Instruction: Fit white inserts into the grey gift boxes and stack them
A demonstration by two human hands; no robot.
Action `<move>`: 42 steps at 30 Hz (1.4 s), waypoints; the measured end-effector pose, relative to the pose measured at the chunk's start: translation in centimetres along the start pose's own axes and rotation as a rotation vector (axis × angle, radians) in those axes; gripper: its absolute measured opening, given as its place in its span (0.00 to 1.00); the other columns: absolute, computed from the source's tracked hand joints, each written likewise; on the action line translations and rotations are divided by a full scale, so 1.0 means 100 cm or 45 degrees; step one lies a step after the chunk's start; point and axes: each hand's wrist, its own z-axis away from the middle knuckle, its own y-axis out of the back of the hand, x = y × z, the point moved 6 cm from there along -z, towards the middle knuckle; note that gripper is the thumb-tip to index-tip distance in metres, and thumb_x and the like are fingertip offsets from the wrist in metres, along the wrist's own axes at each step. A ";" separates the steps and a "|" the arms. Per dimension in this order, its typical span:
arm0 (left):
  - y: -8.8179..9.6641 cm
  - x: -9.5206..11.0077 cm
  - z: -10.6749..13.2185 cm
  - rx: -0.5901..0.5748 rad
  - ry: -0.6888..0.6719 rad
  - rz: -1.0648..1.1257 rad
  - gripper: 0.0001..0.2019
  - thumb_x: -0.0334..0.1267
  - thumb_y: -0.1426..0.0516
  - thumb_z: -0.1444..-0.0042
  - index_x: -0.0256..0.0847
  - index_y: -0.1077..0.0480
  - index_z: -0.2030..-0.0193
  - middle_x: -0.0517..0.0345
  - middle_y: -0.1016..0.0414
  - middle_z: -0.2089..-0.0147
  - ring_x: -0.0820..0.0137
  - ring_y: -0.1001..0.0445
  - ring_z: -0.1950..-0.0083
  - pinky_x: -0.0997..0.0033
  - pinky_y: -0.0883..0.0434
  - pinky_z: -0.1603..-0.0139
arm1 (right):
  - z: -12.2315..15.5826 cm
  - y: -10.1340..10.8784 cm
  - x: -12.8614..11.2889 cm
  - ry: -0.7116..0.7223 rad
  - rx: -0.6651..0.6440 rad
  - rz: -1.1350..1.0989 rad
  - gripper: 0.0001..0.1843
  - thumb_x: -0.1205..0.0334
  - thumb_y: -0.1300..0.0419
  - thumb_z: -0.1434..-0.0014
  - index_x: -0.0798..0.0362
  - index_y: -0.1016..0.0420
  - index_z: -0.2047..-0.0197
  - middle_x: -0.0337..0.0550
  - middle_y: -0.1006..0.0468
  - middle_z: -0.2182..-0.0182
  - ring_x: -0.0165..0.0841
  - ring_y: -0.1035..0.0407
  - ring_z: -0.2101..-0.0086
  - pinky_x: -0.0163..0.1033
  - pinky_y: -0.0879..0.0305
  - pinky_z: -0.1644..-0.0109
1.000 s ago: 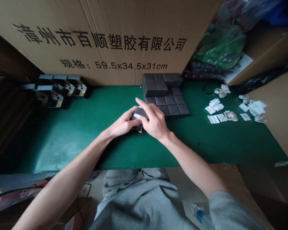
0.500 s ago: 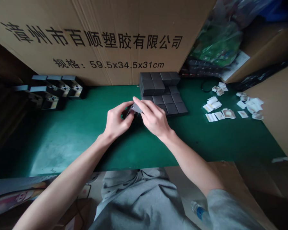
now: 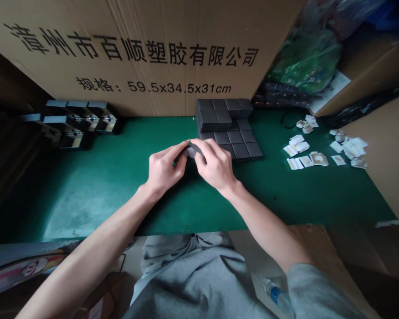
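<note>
1. Block (image 3: 193,149) sitting mostly hidden between left hand (image 3: 164,170) and right hand (image 3: 214,166), both pinching it narrowly over the green tabletop (image 3: 86,199), just left of the stack of dark square blocks (image 3: 241,150).
2. Fingers (image 3: 202,148) possibly slipping on its smooth dark faces, letting it drop onto the tabletop.
3. Right hand possibly drifting right, bumping that stack and toppling its raised far layer.
</note>
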 end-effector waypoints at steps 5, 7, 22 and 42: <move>0.002 0.008 0.001 0.093 -0.188 -0.031 0.17 0.29 0.46 0.35 0.38 0.18 0.46 0.52 0.12 0.52 0.68 0.13 0.56 0.76 0.20 0.55 | -0.001 0.005 -0.002 0.012 0.044 0.021 0.14 0.68 0.48 0.28 0.50 0.21 0.51 0.44 0.19 0.61 0.33 0.22 0.63 0.37 0.23 0.56; 0.003 0.010 0.000 0.106 -0.174 -0.051 0.17 0.30 0.46 0.34 0.38 0.18 0.46 0.53 0.12 0.53 0.70 0.14 0.60 0.76 0.20 0.57 | 0.000 0.005 -0.002 0.008 0.057 -0.001 0.14 0.68 0.49 0.28 0.50 0.22 0.51 0.43 0.19 0.61 0.33 0.22 0.63 0.37 0.23 0.55; 0.000 0.004 -0.001 0.111 -0.098 -0.064 0.18 0.28 0.45 0.36 0.40 0.26 0.41 0.52 0.15 0.46 0.69 0.15 0.53 0.76 0.20 0.52 | 0.000 0.005 -0.003 0.086 0.142 -0.188 0.20 0.72 0.50 0.27 0.50 0.25 0.39 0.46 0.18 0.45 0.32 0.22 0.44 0.36 0.23 0.37; -0.004 0.006 0.001 0.059 -0.165 -0.008 0.21 0.22 0.44 0.39 0.41 0.23 0.41 0.55 0.14 0.47 0.70 0.14 0.50 0.77 0.20 0.48 | 0.000 -0.004 0.004 -0.054 -0.112 -0.146 0.26 0.76 0.51 0.31 0.52 0.28 0.34 0.46 0.17 0.43 0.36 0.19 0.47 0.41 0.20 0.40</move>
